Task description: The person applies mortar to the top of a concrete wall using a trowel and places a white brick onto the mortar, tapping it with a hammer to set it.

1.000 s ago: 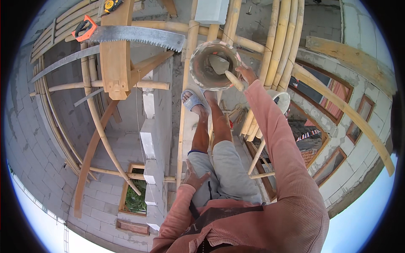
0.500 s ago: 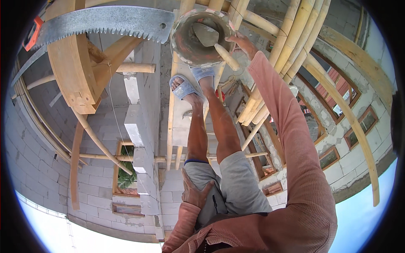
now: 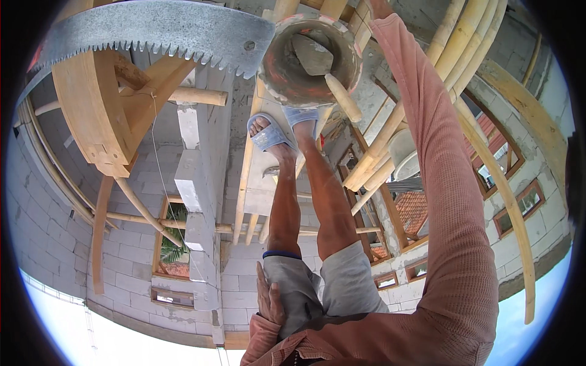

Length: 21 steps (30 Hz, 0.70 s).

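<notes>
Tan trowel handle [image 3: 343,99] is overhanging the bucket [image 3: 274,73] toward five o'clock, risking tipping if the sleeve [image 3: 421,91] snags it; right hand [image 3: 380,8] is hiding its grip; left hand [image 3: 270,299] is lying flat.

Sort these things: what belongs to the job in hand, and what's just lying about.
Probably part of the job:
- bucket, nearest the right hand, which the top edge cuts off
- trowel, inside it

Probably just lying about:
- saw, across the beam
- pale bucket, beside the right sleeve
</notes>
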{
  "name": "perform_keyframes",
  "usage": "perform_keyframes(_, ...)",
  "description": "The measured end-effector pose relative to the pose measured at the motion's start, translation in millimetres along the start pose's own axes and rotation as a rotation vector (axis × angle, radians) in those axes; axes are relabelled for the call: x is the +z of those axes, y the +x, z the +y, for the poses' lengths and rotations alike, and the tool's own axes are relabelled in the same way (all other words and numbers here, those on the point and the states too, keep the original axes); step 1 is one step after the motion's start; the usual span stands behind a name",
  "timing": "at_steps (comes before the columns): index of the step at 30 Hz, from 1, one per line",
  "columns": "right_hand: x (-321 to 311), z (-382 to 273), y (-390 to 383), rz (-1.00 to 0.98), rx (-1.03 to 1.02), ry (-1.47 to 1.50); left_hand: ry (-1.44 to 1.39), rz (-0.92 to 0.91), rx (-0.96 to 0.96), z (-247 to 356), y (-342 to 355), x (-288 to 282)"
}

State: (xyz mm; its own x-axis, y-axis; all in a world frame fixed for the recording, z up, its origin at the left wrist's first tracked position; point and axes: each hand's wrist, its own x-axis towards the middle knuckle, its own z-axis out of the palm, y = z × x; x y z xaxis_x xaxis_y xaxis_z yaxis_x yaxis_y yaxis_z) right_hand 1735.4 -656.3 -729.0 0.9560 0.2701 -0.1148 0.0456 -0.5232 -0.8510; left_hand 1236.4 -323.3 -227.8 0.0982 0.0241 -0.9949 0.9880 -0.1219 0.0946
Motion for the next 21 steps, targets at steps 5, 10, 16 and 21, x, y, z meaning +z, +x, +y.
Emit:
perform_keyframes(5, 23, 11, 6, -0.029, -0.077, 0.289, 0.12, 0.154, -0.026, 20, 7, -1)
perform_keyframes(10, 1, -71, -3, 0.024, 0.028, 0.381, 0.076, 0.25, -0.034, 4, -11, 6)
perform_keyframes(16, -88, -199, -69, 0.117, 0.869, 1.05, 0.142, 0.273, 0.104, 4, -16, 21)
perform_keyframes(21, -152, -317, -159, -0.024, 1.142, 1.309, 0.065, 0.272, 0.393, 22, -4, 35)
